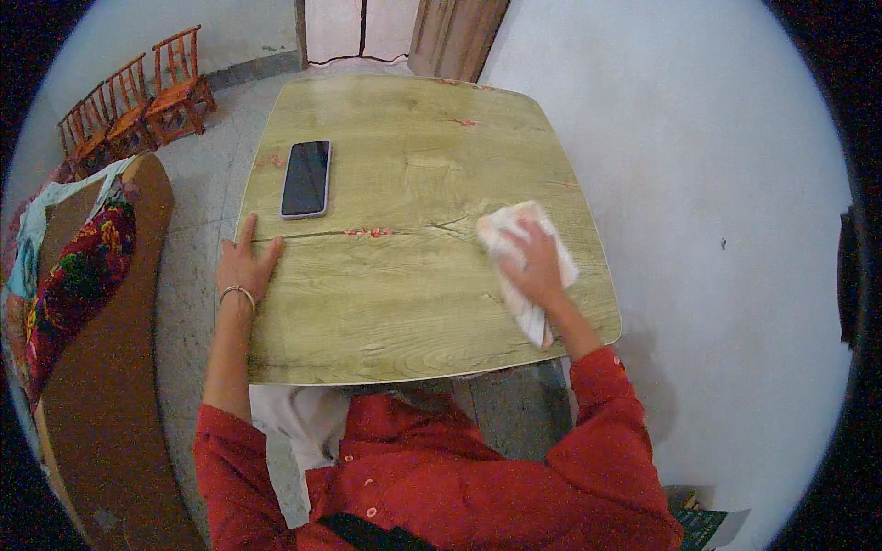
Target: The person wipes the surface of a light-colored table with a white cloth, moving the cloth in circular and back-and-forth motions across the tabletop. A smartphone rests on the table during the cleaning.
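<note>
A pale green wood-patterned table (395,303) with rounded corners stands in front of me. My left hand (246,268) rests on its left edge, fingers spread and holding nothing, a bangle round the wrist. Over on the right side of the tabletop, my right hand (533,262) presses on a white and peach cloth (562,259), slightly smeared by motion. The cloth lies partly bunched under the palm, one end trailing toward the near edge. A dark-screened phone (306,179) in a light case lies on the table, beyond my left hand.
A white wall (717,184) runs along the right side. To the left is a brown sofa or bed edge (110,386) with a colourful patterned cloth (78,262) on it. Several small wooden chairs (175,87) line the far left wall. A doorway with a curtain (363,32) is at the back.
</note>
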Demonstrator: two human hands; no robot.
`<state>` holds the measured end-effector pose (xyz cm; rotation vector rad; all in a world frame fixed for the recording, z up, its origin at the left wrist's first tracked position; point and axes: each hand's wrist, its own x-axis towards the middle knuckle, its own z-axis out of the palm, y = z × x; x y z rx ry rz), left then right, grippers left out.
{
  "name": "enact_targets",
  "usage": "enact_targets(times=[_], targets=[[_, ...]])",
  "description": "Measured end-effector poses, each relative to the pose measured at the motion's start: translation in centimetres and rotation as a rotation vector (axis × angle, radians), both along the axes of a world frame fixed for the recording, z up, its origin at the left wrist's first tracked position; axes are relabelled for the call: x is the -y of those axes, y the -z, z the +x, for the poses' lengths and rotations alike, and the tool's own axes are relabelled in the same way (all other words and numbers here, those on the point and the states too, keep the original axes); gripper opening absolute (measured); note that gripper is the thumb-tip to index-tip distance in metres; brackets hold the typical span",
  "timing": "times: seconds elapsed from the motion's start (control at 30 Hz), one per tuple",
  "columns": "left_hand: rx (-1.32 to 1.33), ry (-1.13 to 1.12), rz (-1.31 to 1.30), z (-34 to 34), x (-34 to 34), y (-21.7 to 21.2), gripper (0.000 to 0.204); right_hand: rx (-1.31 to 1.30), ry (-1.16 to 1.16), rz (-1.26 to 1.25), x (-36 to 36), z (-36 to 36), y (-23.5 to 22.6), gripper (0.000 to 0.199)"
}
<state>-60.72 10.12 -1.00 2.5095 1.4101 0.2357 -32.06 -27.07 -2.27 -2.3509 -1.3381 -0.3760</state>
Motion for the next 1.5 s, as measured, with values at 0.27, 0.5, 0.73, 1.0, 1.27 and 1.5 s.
enact_targets(times=[0.27,0.5,0.73,1.0,1.27,1.5], targets=[[0.089,0.028,-0.016,-0.9,-1.7,3.1,0.074,-0.043,0.304,-0.013,14.1,-5.5,0.0,0.051],[-0.084,-0.009,-0.019,0.3,0.8,-1.1,0.074,-0.082,0.440,-0.003,10.8,-1.2,-0.4,0.052],[-0.046,-0.040,-0.013,-0.3,0.0,-0.5,0.076,-0.082,-0.045,-0.111,4.4,-7.8,-2.1,0.057],[0.020,0.001,-0.023,-0.9,0.4,-0.5,0.074,-0.082,0.388,0.006,10.4,-2.8,-0.2,0.057],[0.035,-0.001,-0.033,-0.2,-0.3,1.1,0.075,-0.012,-0.210,-0.018,-4.7,-9.3,-0.7,0.058],[0.012,0.002,-0.052,-0.7,0.0,-0.1,0.075,-0.124,-0.255,-0.091,1.9,-9.2,-2.3,0.056]])
